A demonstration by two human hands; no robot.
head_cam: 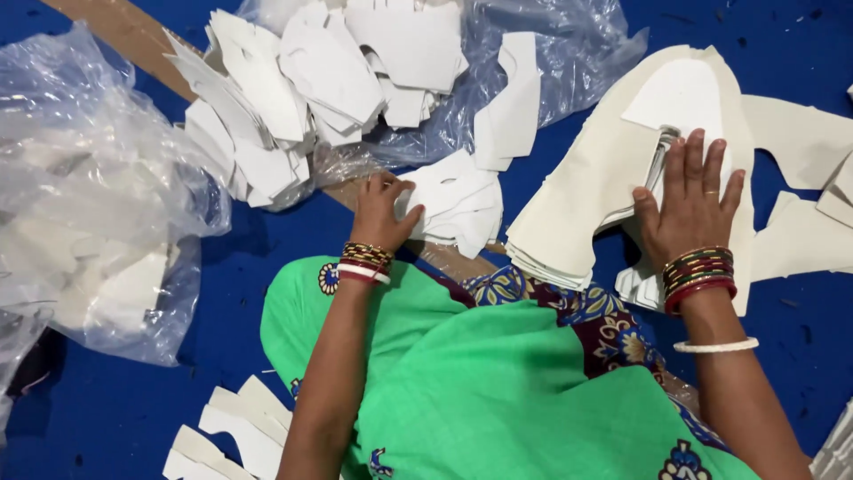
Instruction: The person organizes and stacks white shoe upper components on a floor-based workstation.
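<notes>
Cream cut-piece stack [577, 191], centre right: I see right hand [689, 209] pressing flat, steadying it. Left hand [380, 212] grips white pieces [458, 209] mid-frame, apparently to lift them.

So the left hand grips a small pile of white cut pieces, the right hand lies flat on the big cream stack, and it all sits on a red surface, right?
Not quite: the surface is blue, not red, as the head view shows. The rest holds: the left hand grips a small pile of white cut pieces, and the right hand lies flat on the big cream stack.
</notes>
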